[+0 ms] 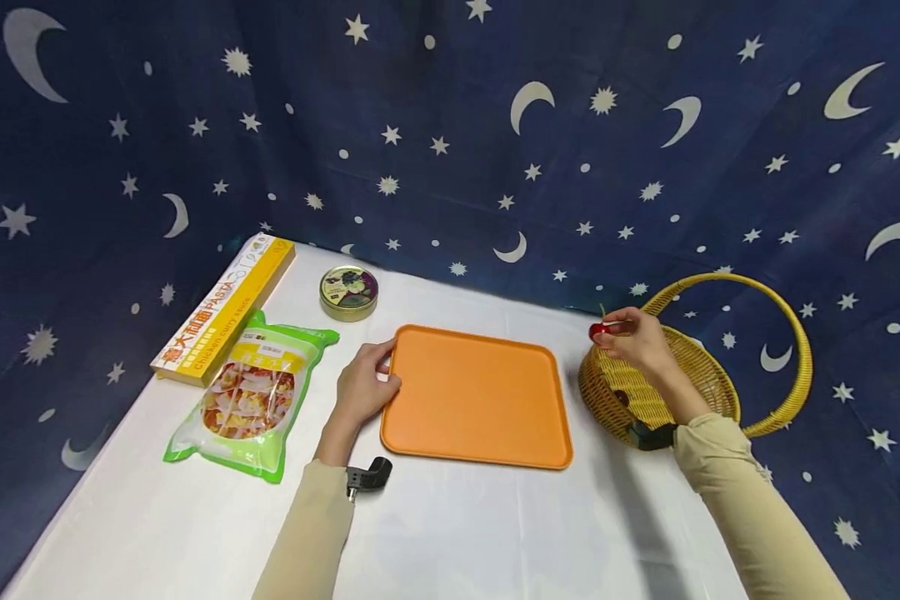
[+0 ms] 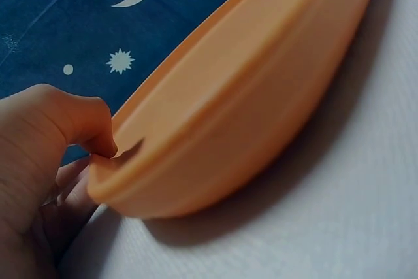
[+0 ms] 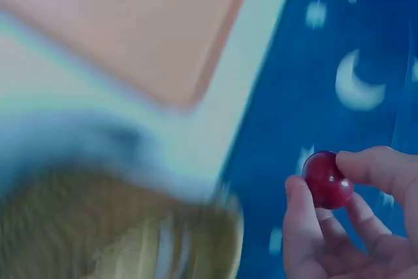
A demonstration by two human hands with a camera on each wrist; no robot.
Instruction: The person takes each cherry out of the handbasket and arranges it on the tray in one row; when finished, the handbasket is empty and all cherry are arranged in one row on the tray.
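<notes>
Currently, the right hand pinches a small red fruit near the rim of a wicker basket, while the left hand grips an orange tray's left edge.

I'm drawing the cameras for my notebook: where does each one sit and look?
Head: on the head, facing forward and down over the orange tray and wicker basket; left hand, right hand and sleeves show.
Left wrist: on that wrist, facing the tray's edge; the left hand shows.
Right wrist: on that wrist, facing the right hand pinching a red fruit.
Head and right wrist views share tray, basket, fruit and right hand.
</notes>
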